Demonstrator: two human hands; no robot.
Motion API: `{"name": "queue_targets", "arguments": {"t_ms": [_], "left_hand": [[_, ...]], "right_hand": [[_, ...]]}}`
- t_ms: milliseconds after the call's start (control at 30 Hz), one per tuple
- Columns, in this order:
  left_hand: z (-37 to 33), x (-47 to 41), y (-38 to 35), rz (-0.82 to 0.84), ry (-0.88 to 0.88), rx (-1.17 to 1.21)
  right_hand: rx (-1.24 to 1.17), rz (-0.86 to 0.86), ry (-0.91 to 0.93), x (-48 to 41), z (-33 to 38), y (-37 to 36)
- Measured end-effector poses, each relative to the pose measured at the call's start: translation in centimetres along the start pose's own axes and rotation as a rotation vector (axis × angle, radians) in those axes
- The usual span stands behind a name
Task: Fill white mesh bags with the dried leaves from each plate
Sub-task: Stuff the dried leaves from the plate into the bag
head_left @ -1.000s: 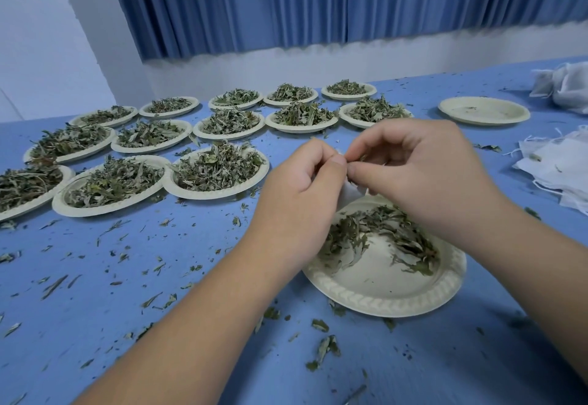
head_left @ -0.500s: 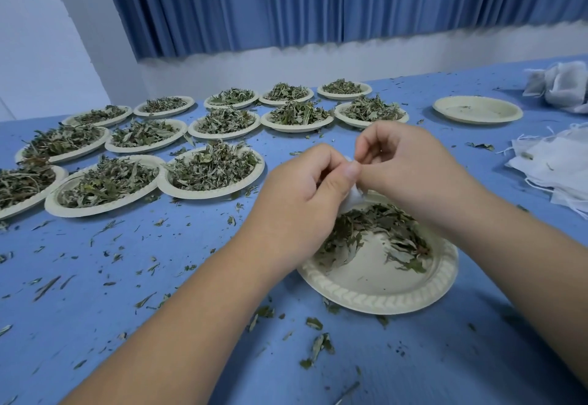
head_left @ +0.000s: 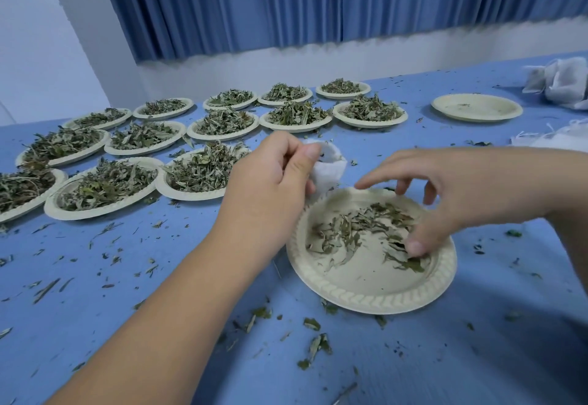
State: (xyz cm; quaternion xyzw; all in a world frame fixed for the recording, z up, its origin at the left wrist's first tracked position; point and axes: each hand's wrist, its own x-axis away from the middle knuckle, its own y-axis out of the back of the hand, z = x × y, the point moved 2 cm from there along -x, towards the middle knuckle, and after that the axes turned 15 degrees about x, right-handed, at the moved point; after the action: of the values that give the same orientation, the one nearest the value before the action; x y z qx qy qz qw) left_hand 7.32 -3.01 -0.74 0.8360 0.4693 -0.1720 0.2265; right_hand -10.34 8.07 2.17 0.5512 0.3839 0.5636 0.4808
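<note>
My left hand [head_left: 273,181] pinches the rim of a small white mesh bag [head_left: 329,166] and holds it up just beyond the near paper plate [head_left: 366,290]. A thin scatter of dried leaves [head_left: 356,232] lies on that plate. Above the plate's right side my right hand [head_left: 445,194] hovers with fingers spread. Its thumb tip touches leaves near the right rim. Nothing is gripped in the right hand.
Several paper plates heaped with dried leaves [head_left: 203,169] stand in rows at the back left. An empty plate [head_left: 477,107] sits at the back right, with white mesh bags [head_left: 563,81] beyond it. Leaf crumbs litter the blue table [head_left: 127,293].
My right hand has left the bag's mouth and dropped to the plate's right side with fingers spread. My left hand has moved left and up with the bag.
</note>
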Motion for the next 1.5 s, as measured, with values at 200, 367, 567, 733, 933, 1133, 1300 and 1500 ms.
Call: {"name": "queue_targets", "arguments": {"t_ms": [200,367,567,733,933,1133,1300,1500], "left_hand": [[0.0,-0.4,0.4,-0.043,-0.097,-0.119],[0.2,-0.3,0.6,-0.056,-0.153,-0.202],[0.3,-0.3,0.3,-0.014,-0.173,-0.284],[0.4,-0.2,0.3,0.047,-0.103,-0.292],[0.3,-0.1,0.0,0.039,0.052,-0.085],[0.3,-0.2,-0.1,0.071,0.221,0.043],[0.3,-0.2,0.0,0.103,0.307,0.099],[0.2,-0.1,0.0,0.105,0.277,0.048]], "right_hand": [[0.143,0.096,-0.018,-0.8,0.6,-1.4],[0.180,0.063,-0.068,-1.0,0.8,-1.5],[0.135,-0.042,-0.082,-1.3,1.6,-1.6],[0.159,-0.083,-0.079,-1.5,1.9,-1.6],[0.216,-0.068,-0.037,-1.9,2.2,-2.1],[0.185,-0.121,-0.043,-2.2,2.6,-2.3],[0.178,-0.159,-0.010,-2.4,2.7,-2.4],[0.036,-0.221,0.033,-1.9,2.5,-1.7]]}}
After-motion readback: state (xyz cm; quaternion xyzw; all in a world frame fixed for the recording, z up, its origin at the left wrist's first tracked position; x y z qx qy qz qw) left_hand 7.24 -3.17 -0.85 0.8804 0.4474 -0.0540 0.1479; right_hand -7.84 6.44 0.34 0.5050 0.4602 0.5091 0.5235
